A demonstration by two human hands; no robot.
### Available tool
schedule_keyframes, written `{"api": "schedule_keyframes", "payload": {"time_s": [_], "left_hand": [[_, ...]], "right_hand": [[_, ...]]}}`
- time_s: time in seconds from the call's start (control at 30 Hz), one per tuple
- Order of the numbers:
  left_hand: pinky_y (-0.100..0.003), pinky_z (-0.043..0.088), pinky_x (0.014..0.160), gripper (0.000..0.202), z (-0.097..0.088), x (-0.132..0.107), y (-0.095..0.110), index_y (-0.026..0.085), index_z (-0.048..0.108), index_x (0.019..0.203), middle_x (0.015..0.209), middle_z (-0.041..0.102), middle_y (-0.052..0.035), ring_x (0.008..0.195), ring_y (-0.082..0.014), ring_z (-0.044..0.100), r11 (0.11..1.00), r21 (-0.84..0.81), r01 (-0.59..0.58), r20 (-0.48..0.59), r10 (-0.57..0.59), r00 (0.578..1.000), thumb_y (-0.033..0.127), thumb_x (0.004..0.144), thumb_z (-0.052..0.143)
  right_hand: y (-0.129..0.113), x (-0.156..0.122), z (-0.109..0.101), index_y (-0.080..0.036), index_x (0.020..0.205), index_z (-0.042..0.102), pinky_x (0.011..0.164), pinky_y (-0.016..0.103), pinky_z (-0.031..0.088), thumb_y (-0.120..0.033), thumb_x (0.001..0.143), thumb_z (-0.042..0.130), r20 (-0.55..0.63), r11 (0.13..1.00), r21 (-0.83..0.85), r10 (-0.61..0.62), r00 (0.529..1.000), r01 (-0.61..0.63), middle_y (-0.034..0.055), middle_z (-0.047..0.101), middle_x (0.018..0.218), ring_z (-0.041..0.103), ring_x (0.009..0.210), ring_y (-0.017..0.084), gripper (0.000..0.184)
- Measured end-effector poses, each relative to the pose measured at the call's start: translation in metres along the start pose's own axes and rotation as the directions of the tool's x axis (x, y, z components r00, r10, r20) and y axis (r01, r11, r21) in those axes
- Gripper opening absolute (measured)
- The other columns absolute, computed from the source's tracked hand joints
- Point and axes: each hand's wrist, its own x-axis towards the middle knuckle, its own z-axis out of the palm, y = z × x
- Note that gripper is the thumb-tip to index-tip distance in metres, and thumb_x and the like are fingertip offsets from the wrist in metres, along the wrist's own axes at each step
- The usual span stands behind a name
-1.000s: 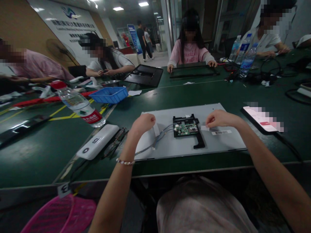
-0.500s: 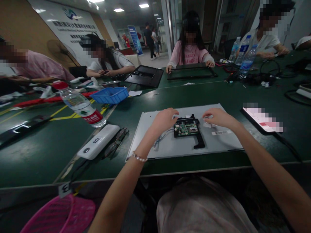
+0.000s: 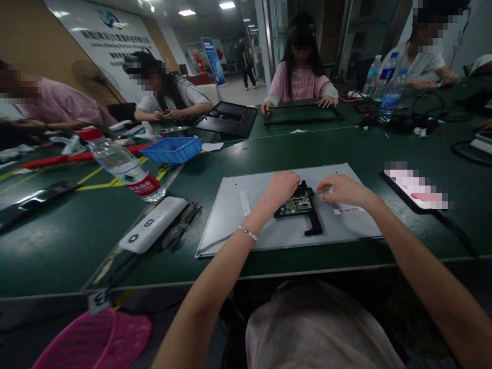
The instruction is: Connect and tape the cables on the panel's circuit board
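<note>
A flat grey-white panel (image 3: 226,205) lies on the table in front of me. On it rests a black plastic bracket (image 3: 315,225) that carries a green circuit board (image 3: 294,206). My left hand (image 3: 283,187) is curled over the board's upper left part, fingers closed, and its fingertips are hidden. To the right of the bracket, my right hand (image 3: 342,188) pinches a small clear, whitish piece (image 3: 326,190), too small to name. Beneath that hand a barcode label (image 3: 346,210) sticks to the panel, and a white strip (image 3: 245,203) shows left of the board.
To the left are a white power bank (image 3: 154,225), glasses (image 3: 180,226), a water bottle (image 3: 126,169) and a blue tray (image 3: 172,150). A phone (image 3: 413,192) lies at right. A pink basket (image 3: 96,341) is below the table edge. Several people sit around the table.
My left hand has moved right, over the board, and its fingers have closed. The white strip left of the board has come into sight. My right hand has shifted slightly left.
</note>
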Motion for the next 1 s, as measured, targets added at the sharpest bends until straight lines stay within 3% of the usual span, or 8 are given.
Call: {"api": "schedule_keyframes", "payload": {"time_s": [0.2, 0.3, 0.4, 0.53, 0.63, 0.8, 0.9, 1.0], "left_hand": [[-0.036, 0.041, 0.079, 0.021, -0.002, 0.001, -0.002, 0.012, 0.068, 0.090, 0.097, 0.067, -0.0140, 0.094, -0.0245, 0.061, 0.996, 0.083, 0.024, -0.112, -0.014, 0.994, 0.010, 0.088, 0.047], [-0.036, 0.041, 0.079, 0.021, -0.003, 0.001, -0.002, 0.011, 0.068, 0.087, 0.097, 0.067, -0.0141, 0.095, -0.0250, 0.061, 0.995, 0.087, 0.050, -0.086, -0.042, 0.995, 0.009, 0.088, 0.047], [-0.035, 0.042, 0.080, 0.023, -0.002, -0.001, -0.004, 0.012, 0.068, 0.088, 0.097, 0.068, -0.0134, 0.096, -0.0243, 0.061, 0.996, 0.056, 0.064, -0.023, -0.063, 0.998, 0.020, 0.092, 0.047], [-0.036, 0.042, 0.088, 0.033, -0.006, -0.010, -0.015, 0.015, 0.064, 0.111, 0.113, 0.064, -0.0122, 0.105, -0.0247, 0.059, 0.993, -0.063, 0.101, -0.016, -0.102, 0.995, 0.038, 0.093, 0.048], [-0.036, 0.036, 0.100, 0.048, -0.016, -0.023, -0.030, 0.014, 0.049, 0.130, 0.132, 0.054, -0.0134, 0.121, -0.0249, 0.051, 0.978, -0.197, 0.071, 0.029, -0.066, 0.997, 0.043, 0.093, 0.046], [-0.036, 0.018, 0.115, 0.103, -0.031, -0.053, -0.054, 0.011, 0.010, 0.149, 0.156, 0.013, -0.0167, 0.143, -0.0277, 0.016, 0.892, -0.442, -0.089, 0.226, 0.207, 0.952, 0.063, 0.076, 0.061], [-0.040, 0.012, 0.117, 0.118, -0.027, -0.066, -0.061, 0.013, 0.000, 0.150, 0.157, -0.001, -0.0163, 0.145, -0.0308, 0.005, 0.849, -0.524, -0.069, 0.283, 0.250, 0.926, 0.068, 0.069, 0.065], [-0.044, 0.013, 0.117, 0.122, -0.015, -0.072, -0.063, 0.018, -0.002, 0.150, 0.158, -0.003, -0.0139, 0.145, -0.0331, 0.003, 0.830, -0.557, -0.030, 0.307, 0.240, 0.921, 0.066, 0.064, 0.069]], "right_hand": [[-0.001, -0.001, -0.003, -0.017, 0.096, 0.072, 0.084, 0.033, 0.048, -0.026, 0.078, 0.060, 0.010, 1.000, -0.005, 0.018, 1.000, -0.018, 0.0100, 0.071, 0.099, 0.065, 0.091, 0.024, 0.024], [-0.001, -0.002, -0.004, -0.016, 0.096, 0.071, 0.084, 0.033, 0.047, -0.025, 0.078, 0.059, 0.010, 1.000, 0.004, 0.025, 1.000, -0.025, 0.0107, 0.071, 0.099, 0.065, 0.091, 0.024, 0.024], [0.000, -0.001, -0.004, -0.015, 0.097, 0.071, 0.084, 0.033, 0.047, -0.025, 0.078, 0.057, 0.011, 1.000, 0.011, 0.022, 1.000, -0.023, 0.0118, 0.070, 0.100, 0.064, 0.091, 0.024, 0.025], [0.003, -0.001, -0.003, -0.015, 0.097, 0.071, 0.084, 0.033, 0.047, -0.025, 0.077, 0.058, 0.001, 0.999, 0.027, 0.026, 1.000, -0.026, 0.0115, 0.070, 0.100, 0.065, 0.091, 0.024, 0.025], [0.005, -0.002, -0.004, -0.016, 0.100, 0.071, 0.083, 0.032, 0.048, -0.027, 0.077, 0.059, 0.000, 0.999, 0.044, 0.023, 1.000, -0.023, 0.0113, 0.070, 0.103, 0.065, 0.093, 0.025, 0.027], [0.006, -0.006, -0.007, -0.017, 0.106, 0.070, 0.087, 0.033, 0.047, -0.027, 0.074, 0.064, 0.018, 0.999, 0.029, -0.036, 0.999, 0.036, 0.0103, 0.068, 0.107, 0.064, 0.095, 0.024, 0.034], [0.006, -0.006, -0.008, -0.016, 0.100, 0.071, 0.084, 0.032, 0.048, -0.024, 0.074, 0.064, 0.043, 0.999, 0.040, -0.035, 0.998, 0.033, 0.0101, 0.070, 0.102, 0.065, 0.092, 0.023, 0.028], [0.008, -0.005, -0.006, -0.016, 0.093, 0.071, 0.079, 0.030, 0.050, -0.024, 0.075, 0.064, 0.081, 0.996, 0.093, -0.010, 0.997, 0.002, 0.0088, 0.072, 0.096, 0.066, 0.087, 0.021, 0.021]]}}
